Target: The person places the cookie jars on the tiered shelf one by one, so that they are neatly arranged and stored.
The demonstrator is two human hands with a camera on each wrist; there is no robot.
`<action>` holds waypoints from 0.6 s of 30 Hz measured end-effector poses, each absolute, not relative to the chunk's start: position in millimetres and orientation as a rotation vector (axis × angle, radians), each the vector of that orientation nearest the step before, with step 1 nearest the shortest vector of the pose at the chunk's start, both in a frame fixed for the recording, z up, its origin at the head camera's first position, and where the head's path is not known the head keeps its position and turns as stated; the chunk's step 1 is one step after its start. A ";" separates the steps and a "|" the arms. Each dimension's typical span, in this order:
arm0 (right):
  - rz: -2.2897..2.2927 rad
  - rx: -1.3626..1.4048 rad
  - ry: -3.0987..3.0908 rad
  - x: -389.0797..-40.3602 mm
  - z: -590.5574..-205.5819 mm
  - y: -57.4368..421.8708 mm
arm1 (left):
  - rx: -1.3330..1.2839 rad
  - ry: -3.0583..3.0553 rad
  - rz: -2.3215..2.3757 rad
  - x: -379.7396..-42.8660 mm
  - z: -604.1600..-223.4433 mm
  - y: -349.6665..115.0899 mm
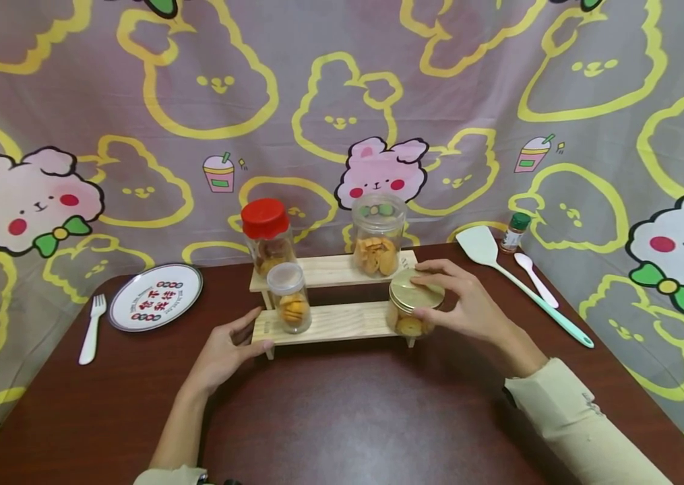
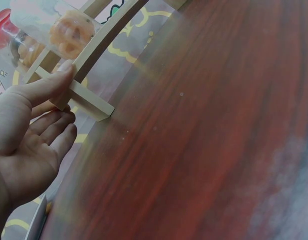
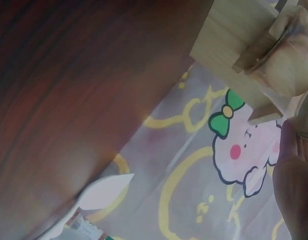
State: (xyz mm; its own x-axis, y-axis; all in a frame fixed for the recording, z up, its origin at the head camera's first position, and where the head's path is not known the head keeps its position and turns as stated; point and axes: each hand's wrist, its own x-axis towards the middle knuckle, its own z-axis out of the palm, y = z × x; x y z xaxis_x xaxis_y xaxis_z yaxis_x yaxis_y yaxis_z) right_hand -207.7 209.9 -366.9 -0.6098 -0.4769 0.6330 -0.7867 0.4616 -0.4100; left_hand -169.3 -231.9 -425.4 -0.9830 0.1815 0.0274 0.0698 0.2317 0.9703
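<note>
A two-tier wooden shelf rack (image 1: 342,322) stands on the table. My left hand (image 1: 220,353) pinches the left end of its lower tier, thumb (image 2: 49,84) on top. With thumb and fingers around the gold lid, my right hand (image 1: 469,303) holds a clear jar (image 1: 410,323) of cookies at the right end of that tier. Toward the left of the lower tier is a small jar (image 1: 293,310) with a whitish lid and orange-yellow snacks. The upper tier carries a red-lidded jar (image 1: 269,236) and a clear-lidded jar (image 1: 378,252) of cookies.
To the left lie a white plate (image 1: 129,306) with red lettering and a white-handled fork (image 1: 93,330). On the right are a spatula (image 1: 520,283) with a mint handle, a small white spoon (image 1: 538,283) and a green-capped bottle (image 1: 514,236). A patterned curtain (image 1: 293,81) hangs behind.
</note>
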 end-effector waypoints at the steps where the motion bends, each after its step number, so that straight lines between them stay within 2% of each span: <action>1: 0.980 1.059 -2.279 -207.7 -366.6 208.4 | 0.244 2.395 1.875 -169.2 -425.3 -231.9; 18: 1.055 1.080 -2.254 -208.2 -365.8 189.7 | 0.240 2.410 1.858 -169.2 -423.9 -232.1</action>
